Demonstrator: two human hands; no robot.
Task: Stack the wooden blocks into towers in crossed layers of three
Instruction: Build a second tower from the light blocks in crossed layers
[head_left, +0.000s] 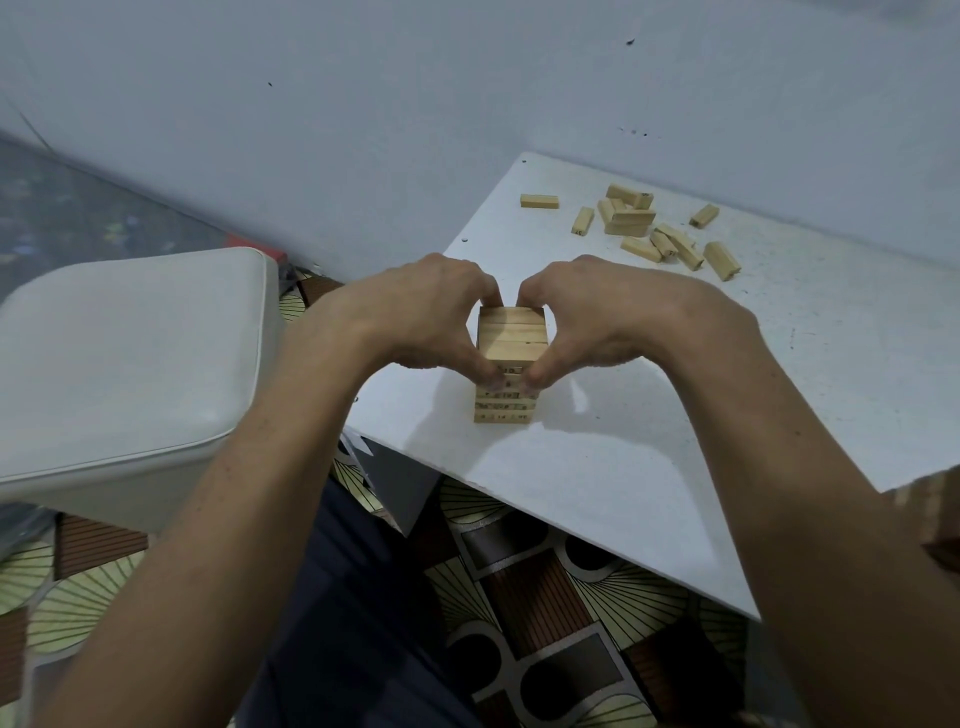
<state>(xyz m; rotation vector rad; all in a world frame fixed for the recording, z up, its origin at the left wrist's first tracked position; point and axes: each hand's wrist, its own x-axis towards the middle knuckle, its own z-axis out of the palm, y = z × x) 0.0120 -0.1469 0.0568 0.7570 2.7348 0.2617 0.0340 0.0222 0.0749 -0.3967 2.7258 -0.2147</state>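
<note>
A tower of light wooden blocks (511, 340) stands on the white table (649, 467), several crossed layers high, its top layer three blocks side by side. My left hand (431, 317) presses against the tower's left side and my right hand (587, 322) against its right side, fingers wrapped behind and thumbs on the front. Together they squeeze the upper layers. Several loose wooden blocks (654, 228) lie scattered at the table's far right, with one single block (540, 201) apart to their left.
A pale cushioned stool (130, 364) stands left of the table. A grey-blue wall runs behind the table. Patterned floor tiles (545, 597) and my dark-clothed leg (353, 597) show below the table's near edge.
</note>
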